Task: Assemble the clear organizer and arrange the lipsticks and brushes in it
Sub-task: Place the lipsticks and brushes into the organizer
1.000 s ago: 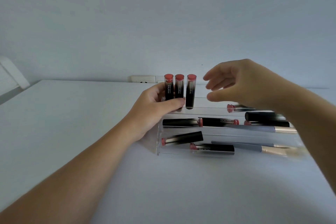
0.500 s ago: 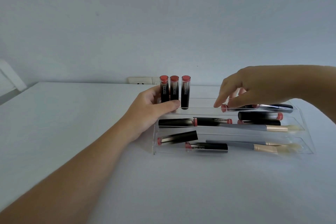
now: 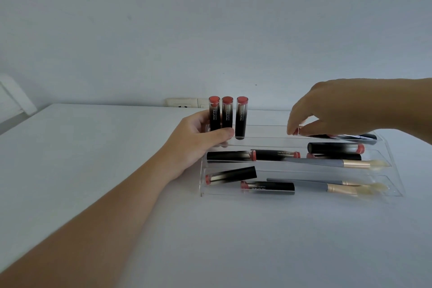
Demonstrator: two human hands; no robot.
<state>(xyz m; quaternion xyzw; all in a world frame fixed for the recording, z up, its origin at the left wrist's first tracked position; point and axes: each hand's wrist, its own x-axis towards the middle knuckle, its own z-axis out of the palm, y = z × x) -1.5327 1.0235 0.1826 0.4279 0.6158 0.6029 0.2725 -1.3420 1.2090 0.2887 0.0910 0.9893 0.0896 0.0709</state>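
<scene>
The clear organizer (image 3: pixel 388 159) stood assembled on the white table (image 3: pixel 93 147), its three stepped tiers already holding lipsticks and brushes. A second earlier the right hand (image 3: pixel 339 110) had hovered above the top tier with nothing in it; it had since dropped to the right part of that tier, and its fingertips (image 3: pixel 291 130) now pinched the red end of a lipstick lying flat (image 3: pixel 350 137) there. The left hand (image 3: pixel 198 142) had stayed where it was, fingers and thumb wrapped round the organizer's left end at the top tier, beside three upright lipsticks (image 3: pixel 227 114).

In the middle tier lay more lipsticks end to end and a grey-handled brush (image 3: pixel 327 162); the front tier held two lipsticks and another brush (image 3: pixel 332 186). With three tubes standing and this one on its side, the pinch read as the start of lifting it upright to join the row, so the arranging looked close to done.
</scene>
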